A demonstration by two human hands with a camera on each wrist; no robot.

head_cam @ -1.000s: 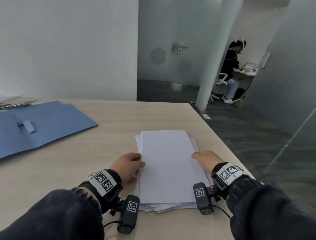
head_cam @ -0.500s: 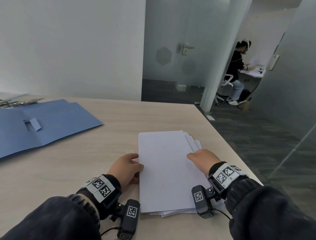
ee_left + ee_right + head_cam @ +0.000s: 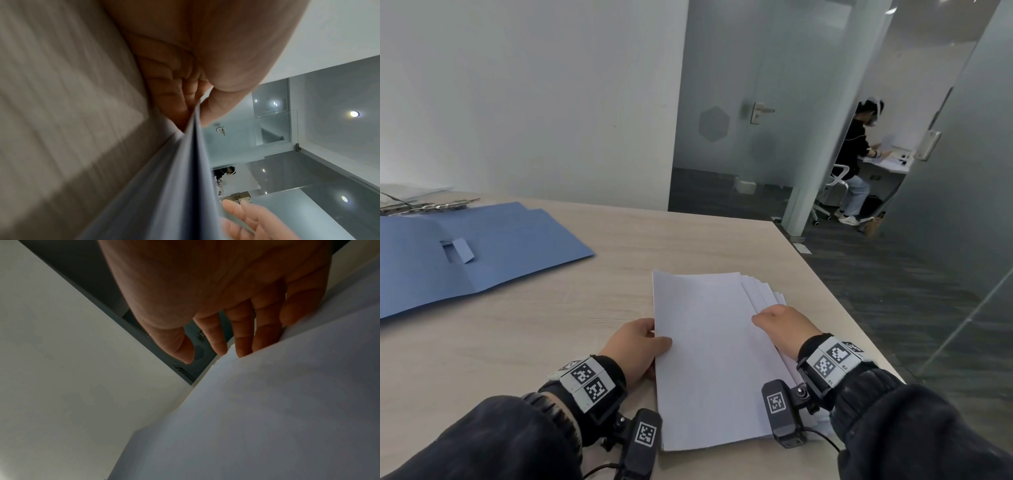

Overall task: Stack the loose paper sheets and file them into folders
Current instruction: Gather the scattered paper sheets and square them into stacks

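Note:
A stack of white paper sheets [image 3: 709, 349] lies lengthwise on the light wooden table [image 3: 534, 342] in front of me, its sheets fanned out along the far right side. My left hand [image 3: 650, 339] grips the stack's left edge, thumb on top and fingers under; the left wrist view shows that pinch [image 3: 195, 100] with the paper [image 3: 174, 186] raised off the table. My right hand [image 3: 777, 323] is at the stack's right edge. Its fingers [image 3: 242, 337] are nearly straight against the sheets [image 3: 267, 402], the thumb standing apart. An open blue folder [image 3: 482, 250] lies far left.
Metal binder clips [image 3: 424, 207] lie beyond the folder at the table's far left. The table's right edge [image 3: 842, 301] runs close beside the stack, with dark floor and a glass wall beyond. A seated person [image 3: 858, 154] works in the far room.
The sheets have been drawn into a tighter stack with a straight left edge, now fanned only at the right. Both hands have stayed at the stack's sides, and the left edge has risen.

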